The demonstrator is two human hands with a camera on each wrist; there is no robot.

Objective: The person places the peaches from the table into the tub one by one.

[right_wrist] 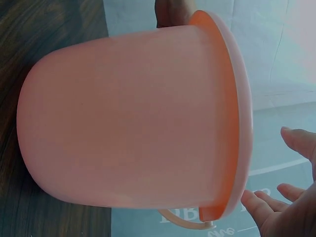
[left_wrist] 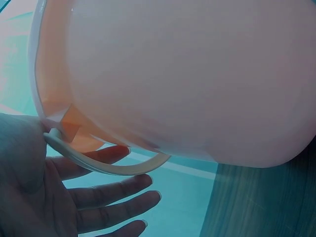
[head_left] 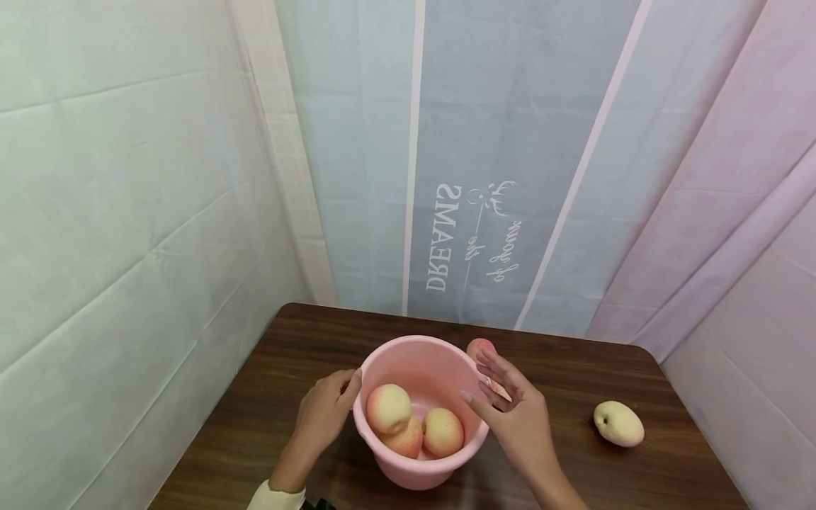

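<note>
A pink round plastic bucket (head_left: 413,476) stands upright mid-worktop (head_left: 669,474), between the left and right edges, mouth up, long axis vertical. Three round yellow-and-red fruits (head_left: 389,409) lie inside. The left hand (head_left: 326,407) touches its rim, fingers spread; the right hand (head_left: 519,414), fingers apart, is at the opposite rim, contact unclear. Toward the right edge, a pale-yellow oblong fruit (head_left: 620,424) lies sideways, dimpled end leftward.
</note>
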